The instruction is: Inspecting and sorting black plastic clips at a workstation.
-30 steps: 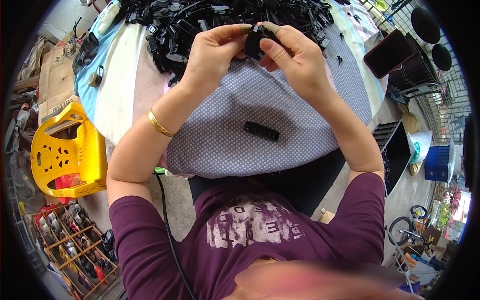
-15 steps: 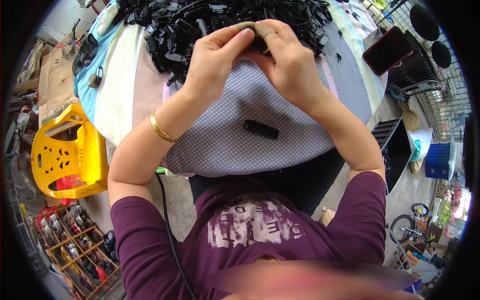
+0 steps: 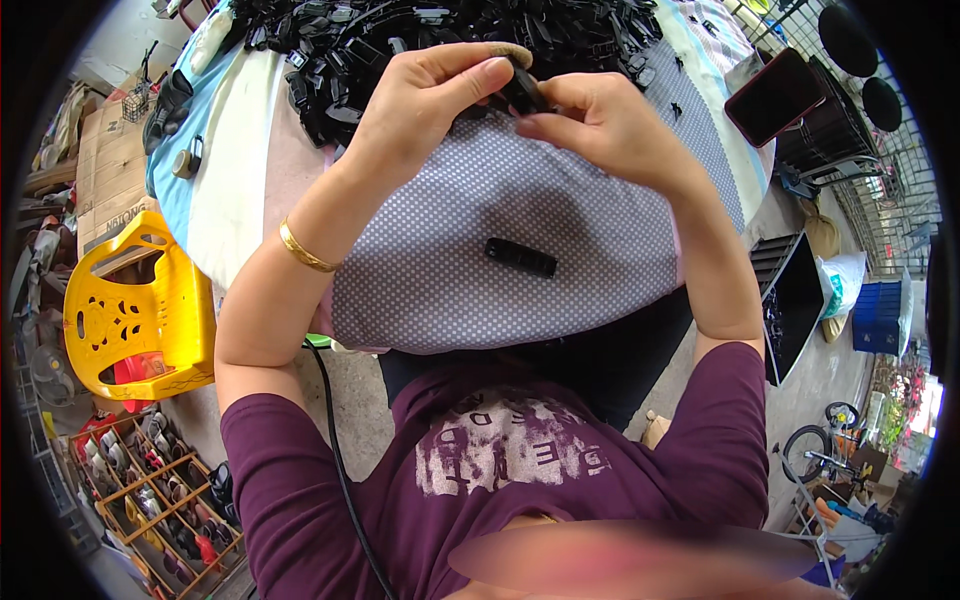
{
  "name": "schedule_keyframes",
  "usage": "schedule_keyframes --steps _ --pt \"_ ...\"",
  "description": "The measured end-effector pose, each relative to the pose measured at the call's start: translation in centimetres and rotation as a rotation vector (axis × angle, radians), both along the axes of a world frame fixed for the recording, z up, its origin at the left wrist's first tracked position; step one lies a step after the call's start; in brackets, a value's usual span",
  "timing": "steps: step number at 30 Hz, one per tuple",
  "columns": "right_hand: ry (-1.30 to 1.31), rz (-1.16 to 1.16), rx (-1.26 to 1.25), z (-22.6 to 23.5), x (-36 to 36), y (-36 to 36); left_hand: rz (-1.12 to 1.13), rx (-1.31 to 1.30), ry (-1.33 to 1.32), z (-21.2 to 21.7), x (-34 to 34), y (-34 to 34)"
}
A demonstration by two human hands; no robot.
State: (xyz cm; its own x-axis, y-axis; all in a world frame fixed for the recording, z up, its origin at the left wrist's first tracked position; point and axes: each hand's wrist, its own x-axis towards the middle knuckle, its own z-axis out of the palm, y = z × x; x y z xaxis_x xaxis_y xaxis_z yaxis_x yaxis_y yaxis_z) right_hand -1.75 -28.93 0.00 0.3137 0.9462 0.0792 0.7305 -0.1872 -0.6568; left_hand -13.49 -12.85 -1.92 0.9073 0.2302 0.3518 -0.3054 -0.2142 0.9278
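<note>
Both my hands meet over the table, just in front of a heap of black plastic parts point(image 3: 350, 60). Between my fingers is a small black plastic piece point(image 3: 522, 92). My left hand point(image 3: 430, 95) pinches its left end with thumb and forefinger; a tan covering shows on a fingertip. From the other side, my right hand point(image 3: 600, 120) grips the piece between thumb and bent fingers. Nearer to me, a separate oblong black plastic part point(image 3: 521, 257) lies alone on the dotted grey cloth point(image 3: 450, 310).
A dark-screened phone point(image 3: 775, 98) stands at the table's right edge. On the left edge lie a roll of tape point(image 3: 187, 160) and dark scissors-like objects point(image 3: 172, 105). A yellow plastic chair point(image 3: 140, 310) is at my left, a black crate point(image 3: 785, 310) at my right. A black cable point(image 3: 340, 460) runs beside my body.
My right hand has moved down and turned, opening a view of the black piece between my hands. My left forearm has shifted slightly left. The part on the cloth has stayed put.
</note>
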Motion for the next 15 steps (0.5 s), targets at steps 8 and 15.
schedule_keyframes --steps 8,15 --pt "-0.415 -0.045 -0.291 -0.1 2.6 -2.0 -0.291 0.524 0.354 0.0 -0.5 -1.0" --pt "0.111 -0.018 0.134 -0.2 4.7 -1.2 0.46 1.06 -0.301 -0.6 3.1 1.5"
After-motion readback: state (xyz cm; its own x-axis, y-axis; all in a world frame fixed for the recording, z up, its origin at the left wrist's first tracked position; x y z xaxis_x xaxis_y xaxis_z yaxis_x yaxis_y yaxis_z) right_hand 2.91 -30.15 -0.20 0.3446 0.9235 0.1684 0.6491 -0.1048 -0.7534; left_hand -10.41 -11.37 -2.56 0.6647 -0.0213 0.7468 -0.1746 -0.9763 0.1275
